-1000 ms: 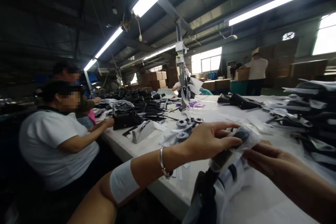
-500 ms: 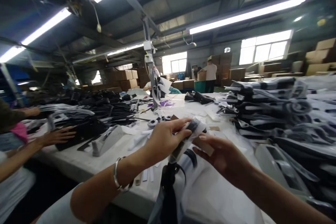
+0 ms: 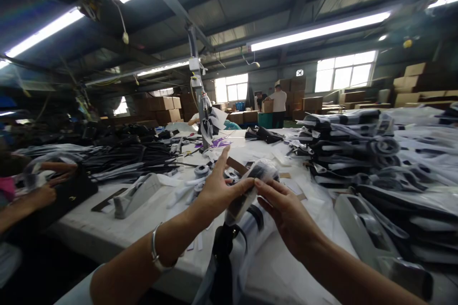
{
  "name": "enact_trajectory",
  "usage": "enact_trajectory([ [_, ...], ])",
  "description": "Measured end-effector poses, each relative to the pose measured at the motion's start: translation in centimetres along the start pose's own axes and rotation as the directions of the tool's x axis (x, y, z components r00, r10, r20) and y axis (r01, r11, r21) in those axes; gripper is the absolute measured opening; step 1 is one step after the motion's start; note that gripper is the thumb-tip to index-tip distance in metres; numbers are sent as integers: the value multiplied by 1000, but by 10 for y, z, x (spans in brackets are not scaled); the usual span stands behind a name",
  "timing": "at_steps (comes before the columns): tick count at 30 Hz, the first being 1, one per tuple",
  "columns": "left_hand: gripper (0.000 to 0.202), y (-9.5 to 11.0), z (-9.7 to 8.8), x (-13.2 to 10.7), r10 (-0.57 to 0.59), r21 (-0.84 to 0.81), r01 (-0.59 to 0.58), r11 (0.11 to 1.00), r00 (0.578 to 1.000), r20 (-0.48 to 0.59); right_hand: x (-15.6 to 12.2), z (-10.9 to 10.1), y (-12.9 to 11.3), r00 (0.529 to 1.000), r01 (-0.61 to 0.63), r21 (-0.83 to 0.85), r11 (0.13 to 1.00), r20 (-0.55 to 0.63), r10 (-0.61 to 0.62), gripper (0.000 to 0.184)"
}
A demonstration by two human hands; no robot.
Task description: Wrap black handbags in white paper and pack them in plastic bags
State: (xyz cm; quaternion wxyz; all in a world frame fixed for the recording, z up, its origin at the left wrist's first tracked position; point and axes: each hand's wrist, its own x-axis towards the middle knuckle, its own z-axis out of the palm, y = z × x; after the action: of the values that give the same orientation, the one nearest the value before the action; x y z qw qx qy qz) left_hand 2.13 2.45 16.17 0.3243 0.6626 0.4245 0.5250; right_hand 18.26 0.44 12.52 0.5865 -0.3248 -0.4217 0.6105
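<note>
Both my hands hold the top of a black folded umbrella (image 3: 223, 252) wrapped in a clear plastic sleeve (image 3: 250, 188), standing up from the front edge of the white table (image 3: 93, 236). My left hand (image 3: 216, 190), with a bangle on its wrist, pinches the sleeve between thumb and fingers, forefinger raised. My right hand (image 3: 282, 209) grips the sleeve's other side with closed fingers.
A grey tape dispenser (image 3: 136, 195) and tape rolls (image 3: 202, 170) lie left of my hands. Stacks of bagged black umbrellas (image 3: 361, 147) fill the right side, loose ones (image 3: 132, 157) the left. Another person's hands (image 3: 53, 183) work at far left. A person (image 3: 278, 105) stands by cartons at the back.
The view has swung right, so the seated co-workers have slid out at the left. My hands have closed in on the sleeved umbrella top and lifted it slightly.
</note>
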Motion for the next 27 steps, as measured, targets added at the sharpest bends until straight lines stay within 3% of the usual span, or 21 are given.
enact_trajectory([
  [2, 114, -2, 3, -1, -108, -176, 113, 978, 993, 39, -1, 0, -1, 1000, 2, -14, 1000, 9, -2, 38],
  [4, 120, 0, 5, -3, -153, -303, 177, 936, 983, 101, -1, 0, -4, 1000, -2, -42, 999, 20, 3, 39],
  [8, 123, 4, 8, -7, -102, -384, 141, 912, 988, 119, -4, -10, -12, 992, -42, -70, 997, 113, 50, 36],
  [13, 121, 2, 8, -10, -99, -377, 118, 919, 993, 68, -8, -25, -11, 991, -88, 195, 977, 114, 66, 29],
  [15, 111, 1, 8, -10, -112, -366, 132, 921, 991, 77, -9, -25, -6, 991, -59, 184, 981, 128, 36, 24],
  [20, 42, 2, 10, -14, -68, -249, 101, 963, 988, 136, -12, -10, 7, 991, 68, 97, 993, 110, -79, 34],
  [27, 34, 5, 8, -18, 5, -98, 3, 995, 996, 84, -7, -8, 14, 983, 179, -79, 981, 66, -174, 30],
])
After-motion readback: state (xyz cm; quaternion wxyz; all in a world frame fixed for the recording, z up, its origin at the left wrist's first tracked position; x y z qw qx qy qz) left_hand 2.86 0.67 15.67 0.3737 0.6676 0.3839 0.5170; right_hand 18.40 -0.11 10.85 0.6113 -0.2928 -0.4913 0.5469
